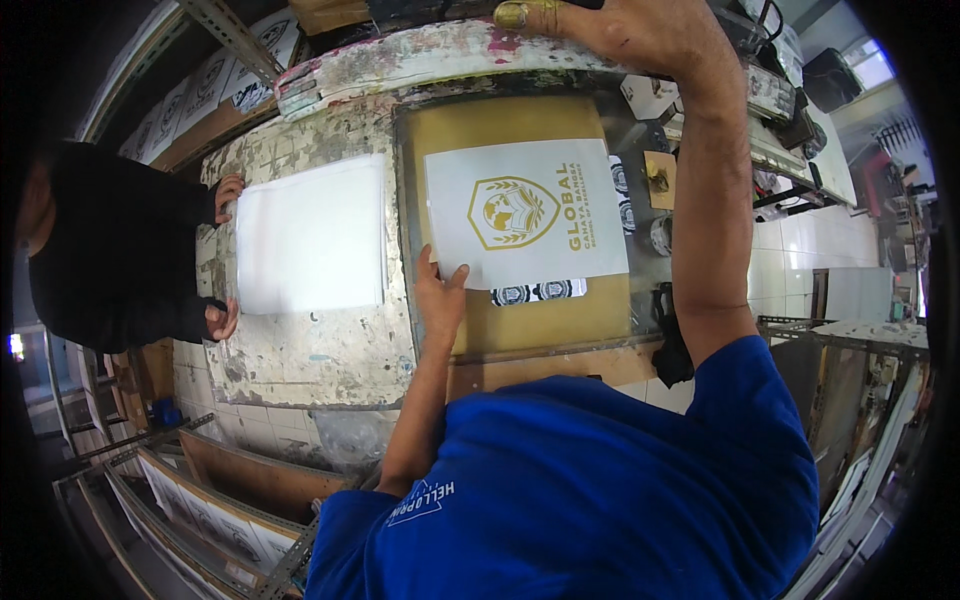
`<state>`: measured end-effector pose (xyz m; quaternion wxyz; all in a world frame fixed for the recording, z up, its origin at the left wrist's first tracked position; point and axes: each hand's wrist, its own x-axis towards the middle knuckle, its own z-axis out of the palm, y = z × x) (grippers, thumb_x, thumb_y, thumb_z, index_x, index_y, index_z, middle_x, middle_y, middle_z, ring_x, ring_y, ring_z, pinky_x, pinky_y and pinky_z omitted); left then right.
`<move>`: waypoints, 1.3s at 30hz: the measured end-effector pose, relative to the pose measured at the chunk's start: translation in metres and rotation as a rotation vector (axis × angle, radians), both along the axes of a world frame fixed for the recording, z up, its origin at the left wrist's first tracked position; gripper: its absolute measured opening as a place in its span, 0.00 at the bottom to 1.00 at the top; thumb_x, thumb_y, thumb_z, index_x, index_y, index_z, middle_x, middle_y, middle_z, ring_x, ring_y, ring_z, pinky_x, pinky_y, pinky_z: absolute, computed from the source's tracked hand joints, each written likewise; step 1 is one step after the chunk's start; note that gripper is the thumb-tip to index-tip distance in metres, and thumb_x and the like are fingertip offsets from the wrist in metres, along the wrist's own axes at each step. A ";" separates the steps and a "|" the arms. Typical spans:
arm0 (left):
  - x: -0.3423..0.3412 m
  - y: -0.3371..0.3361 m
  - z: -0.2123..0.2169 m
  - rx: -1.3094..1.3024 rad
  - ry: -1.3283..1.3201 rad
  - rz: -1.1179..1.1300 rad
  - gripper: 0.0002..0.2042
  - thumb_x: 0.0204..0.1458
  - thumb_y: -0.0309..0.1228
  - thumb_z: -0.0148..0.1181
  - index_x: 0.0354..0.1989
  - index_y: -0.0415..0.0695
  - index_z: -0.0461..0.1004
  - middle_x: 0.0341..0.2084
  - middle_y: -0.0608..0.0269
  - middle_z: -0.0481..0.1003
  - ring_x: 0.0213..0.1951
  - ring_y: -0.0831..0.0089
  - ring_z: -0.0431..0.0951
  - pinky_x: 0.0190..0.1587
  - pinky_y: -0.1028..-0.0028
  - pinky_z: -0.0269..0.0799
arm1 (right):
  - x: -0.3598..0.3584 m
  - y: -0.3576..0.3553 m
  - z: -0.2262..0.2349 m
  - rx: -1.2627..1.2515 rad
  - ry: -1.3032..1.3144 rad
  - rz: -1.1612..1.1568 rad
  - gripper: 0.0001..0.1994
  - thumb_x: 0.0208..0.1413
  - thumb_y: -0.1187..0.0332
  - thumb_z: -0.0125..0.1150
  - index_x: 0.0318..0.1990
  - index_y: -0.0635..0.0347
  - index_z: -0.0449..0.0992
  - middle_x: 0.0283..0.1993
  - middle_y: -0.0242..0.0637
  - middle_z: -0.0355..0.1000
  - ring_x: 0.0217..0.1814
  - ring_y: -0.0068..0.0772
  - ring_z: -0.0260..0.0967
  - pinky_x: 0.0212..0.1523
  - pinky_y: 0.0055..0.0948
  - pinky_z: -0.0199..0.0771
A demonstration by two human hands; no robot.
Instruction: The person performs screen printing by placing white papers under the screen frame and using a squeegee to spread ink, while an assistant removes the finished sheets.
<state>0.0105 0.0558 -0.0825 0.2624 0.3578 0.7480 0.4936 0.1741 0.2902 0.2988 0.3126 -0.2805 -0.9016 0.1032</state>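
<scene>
A white printed sheet (450, 215) with a gold shield emblem and lettering lies on a yellowish board (530, 325). My left hand (440, 295) is at the sheet's near left corner, with the thumb and fingers closed on its edge. My right hand (640, 32) reaches far up to the top of the picture, at a paint-stained beam (450, 62) that looks like a frame's edge. Its thumb is smeared with gold ink, and the other fingers are mostly cut off. Small dark-printed labels (538, 291) stick out from under the sheet.
On the left, a co-worker's two hands touch a stack of blank white sheets (310, 240) on a worn, stained table (330, 370). Slotted metal racks (235, 40) with printed sheets stand at the upper left and lower left. A small card (660, 180) lies right of the board.
</scene>
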 end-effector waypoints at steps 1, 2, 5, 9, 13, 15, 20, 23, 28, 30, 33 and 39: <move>0.002 0.005 0.006 0.050 -0.017 -0.025 0.35 0.52 0.24 0.71 0.68 0.34 0.61 0.28 0.54 0.74 0.28 0.61 0.75 0.38 0.64 0.75 | 0.000 0.000 0.001 -0.013 -0.006 -0.012 0.24 0.43 0.56 0.78 0.46 0.64 0.85 0.42 0.47 0.84 0.42 0.42 0.82 0.47 0.35 0.80; 0.004 0.009 0.016 0.022 0.028 -0.036 0.35 0.52 0.23 0.69 0.69 0.35 0.61 0.26 0.55 0.74 0.27 0.63 0.73 0.36 0.65 0.74 | -0.001 0.000 0.002 -0.027 -0.013 -0.023 0.24 0.44 0.56 0.77 0.46 0.64 0.85 0.42 0.47 0.84 0.42 0.42 0.82 0.48 0.35 0.80; 0.009 0.020 0.056 0.004 0.106 -0.059 0.33 0.53 0.20 0.66 0.69 0.36 0.61 0.24 0.58 0.73 0.25 0.68 0.71 0.32 0.69 0.70 | 0.000 0.002 -0.001 -0.016 -0.026 -0.037 0.24 0.45 0.56 0.77 0.46 0.64 0.85 0.42 0.46 0.84 0.42 0.41 0.82 0.48 0.35 0.80; 0.007 0.030 0.090 0.190 -0.035 -0.047 0.29 0.56 0.17 0.62 0.67 0.37 0.62 0.23 0.63 0.72 0.27 0.77 0.70 0.32 0.75 0.67 | 0.000 0.006 -0.004 -0.013 -0.006 0.001 0.24 0.45 0.55 0.77 0.46 0.63 0.85 0.41 0.46 0.84 0.41 0.41 0.81 0.48 0.34 0.80; -0.010 0.032 0.094 0.393 -0.142 -0.008 0.26 0.58 0.16 0.60 0.65 0.38 0.64 0.24 0.69 0.70 0.29 0.82 0.67 0.36 0.81 0.65 | -0.001 0.004 0.000 -0.016 -0.070 -0.043 0.25 0.46 0.54 0.77 0.47 0.63 0.85 0.42 0.45 0.84 0.41 0.40 0.81 0.48 0.34 0.80; -0.029 0.025 0.094 0.388 -0.209 0.054 0.26 0.57 0.16 0.63 0.64 0.38 0.64 0.30 0.67 0.76 0.35 0.83 0.73 0.40 0.83 0.66 | -0.001 0.003 -0.001 -0.052 -0.053 -0.036 0.24 0.46 0.54 0.77 0.47 0.62 0.85 0.42 0.44 0.84 0.41 0.40 0.81 0.47 0.34 0.80; -0.094 -0.015 0.083 0.404 -0.168 0.228 0.27 0.58 0.17 0.63 0.66 0.37 0.62 0.33 0.63 0.79 0.38 0.81 0.75 0.44 0.82 0.70 | 0.001 0.001 -0.001 0.034 -0.063 -0.065 0.25 0.45 0.53 0.78 0.49 0.57 0.86 0.45 0.43 0.84 0.43 0.39 0.81 0.49 0.33 0.80; -0.143 -0.051 0.066 0.375 -0.100 0.343 0.27 0.59 0.17 0.63 0.66 0.36 0.62 0.33 0.62 0.79 0.37 0.80 0.76 0.43 0.81 0.70 | -0.009 -0.020 0.006 0.098 -0.057 -0.068 0.28 0.43 0.52 0.79 0.51 0.57 0.85 0.48 0.46 0.83 0.44 0.40 0.82 0.50 0.33 0.80; -0.200 -0.105 0.051 0.187 0.455 0.769 0.26 0.57 0.22 0.65 0.63 0.33 0.65 0.40 0.54 0.79 0.42 0.65 0.78 0.46 0.68 0.74 | 0.001 0.009 -0.008 0.083 0.026 0.039 0.29 0.43 0.56 0.79 0.52 0.63 0.83 0.49 0.50 0.82 0.47 0.40 0.83 0.52 0.32 0.80; -0.199 -0.108 0.062 0.127 0.978 0.879 0.24 0.56 0.26 0.67 0.59 0.31 0.69 0.41 0.48 0.79 0.45 0.54 0.78 0.48 0.61 0.75 | -0.001 0.004 -0.005 0.124 -0.016 -0.003 0.29 0.42 0.60 0.79 0.52 0.64 0.82 0.50 0.50 0.82 0.49 0.40 0.83 0.54 0.33 0.80; -0.182 -0.099 0.078 0.221 1.120 0.778 0.16 0.56 0.29 0.68 0.50 0.33 0.78 0.47 0.45 0.80 0.50 0.48 0.79 0.54 0.56 0.72 | -0.002 0.005 -0.007 0.038 0.067 0.042 0.28 0.42 0.61 0.79 0.52 0.64 0.82 0.50 0.51 0.82 0.50 0.38 0.82 0.54 0.33 0.80; -0.125 -0.054 0.027 -0.038 0.861 0.137 0.22 0.58 0.40 0.67 0.56 0.40 0.78 0.57 0.52 0.78 0.62 0.51 0.73 0.66 0.51 0.61 | -0.007 -0.010 0.001 0.102 0.006 0.031 0.28 0.42 0.59 0.79 0.52 0.64 0.83 0.43 0.47 0.84 0.39 0.34 0.83 0.45 0.30 0.81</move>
